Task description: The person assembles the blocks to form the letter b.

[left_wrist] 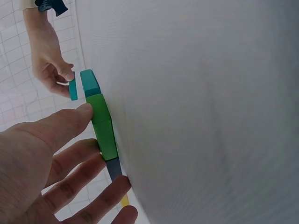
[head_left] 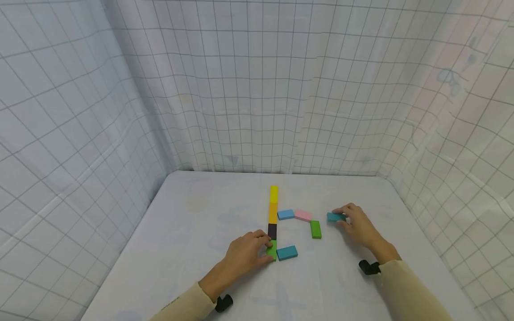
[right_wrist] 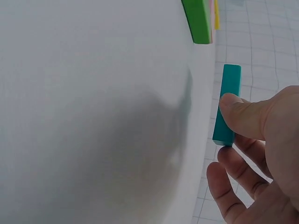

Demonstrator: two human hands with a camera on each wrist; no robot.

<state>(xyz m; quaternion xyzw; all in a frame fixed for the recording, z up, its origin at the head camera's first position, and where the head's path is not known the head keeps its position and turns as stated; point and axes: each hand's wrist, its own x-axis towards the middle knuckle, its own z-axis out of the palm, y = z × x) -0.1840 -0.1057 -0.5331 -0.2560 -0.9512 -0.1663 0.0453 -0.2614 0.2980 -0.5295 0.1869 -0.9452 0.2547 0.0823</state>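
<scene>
My right hand (head_left: pixel 358 226) pinches a teal block (right_wrist: pixel 228 105) between thumb and fingers, held over the table's right part. In the right wrist view the block stands clear of the table, with its shadow below. My left hand (head_left: pixel 246 252) rests at the near end of a column of blocks, its spread fingertips right at the green block (left_wrist: pixel 103 130). Beyond that one lie a black block (head_left: pixel 272 232), an orange block (head_left: pixel 273 213) and a yellow block (head_left: pixel 274 194). A second teal block (head_left: pixel 287 253) lies beside the left hand's green block, angled to the right.
From the orange block a blue block (head_left: pixel 286 215) and a pink block (head_left: pixel 303 215) run rightward. Another green block (head_left: pixel 316 229) angles down from the pink one. Gridded white curtains (head_left: pixel 257 89) stand around the white table (head_left: pixel 192 249) at the back and sides.
</scene>
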